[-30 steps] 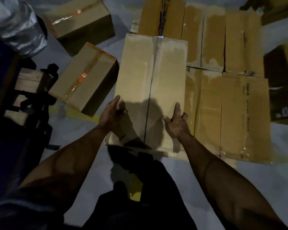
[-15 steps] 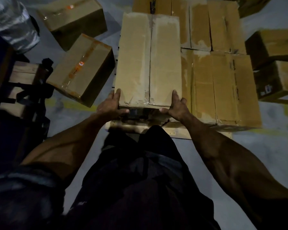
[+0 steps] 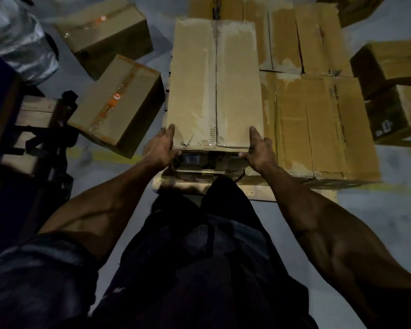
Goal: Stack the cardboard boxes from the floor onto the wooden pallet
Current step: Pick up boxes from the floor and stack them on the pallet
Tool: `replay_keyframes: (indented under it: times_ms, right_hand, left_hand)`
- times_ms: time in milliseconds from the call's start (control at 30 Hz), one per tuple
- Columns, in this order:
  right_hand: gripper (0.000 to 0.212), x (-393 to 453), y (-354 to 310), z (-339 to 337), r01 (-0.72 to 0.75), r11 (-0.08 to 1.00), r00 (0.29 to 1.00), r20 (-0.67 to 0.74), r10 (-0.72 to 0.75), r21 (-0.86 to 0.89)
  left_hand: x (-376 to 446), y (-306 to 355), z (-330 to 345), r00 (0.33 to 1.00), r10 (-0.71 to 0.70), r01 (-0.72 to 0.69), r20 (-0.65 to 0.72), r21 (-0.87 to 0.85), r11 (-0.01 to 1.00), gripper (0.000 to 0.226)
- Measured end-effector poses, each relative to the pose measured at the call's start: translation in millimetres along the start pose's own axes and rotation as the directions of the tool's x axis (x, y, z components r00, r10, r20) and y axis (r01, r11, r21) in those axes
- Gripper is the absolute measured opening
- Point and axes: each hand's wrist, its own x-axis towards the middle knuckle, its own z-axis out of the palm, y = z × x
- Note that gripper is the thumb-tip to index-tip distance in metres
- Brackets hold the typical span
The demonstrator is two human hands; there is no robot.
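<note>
Pushed further onto pallet (image 3: 259,194), unlabelled box (image 3: 215,84) gripped by 2 hands.

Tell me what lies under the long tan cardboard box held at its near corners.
Under the long tan cardboard box, a dark strip of another box's side shows, then the pale wooden pallet. The rest beneath is covered. The left hand and right hand grip its corners.

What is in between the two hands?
The near end of a long cardboard box lies between the left hand and the right hand. Each hand grips a near corner, as the head view shows.
</note>
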Motion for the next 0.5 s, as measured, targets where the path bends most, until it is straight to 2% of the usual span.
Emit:
replay_keyframes:
  times_ms: [333, 500]
  right_hand:
    - [0.093, -3.6, 0.5, -3.2, -0.013, 0.998, 0.998, 0.063, 0.017, -0.056]
    - [0.094, -6.8, -5.9, -7.3, -0.030, 0.983, 0.995, 0.089, 0.046, -0.179]
  left_hand:
    - [0.9, 16.0, -4.5, 0.992, -0.096, 0.083, 0.086, 0.146, 0.986, 0.074]
    - [0.3, 29.5, -14.0, 0.976, -0.160, 0.116, 0.146, 0.272, 0.955, 0.083]
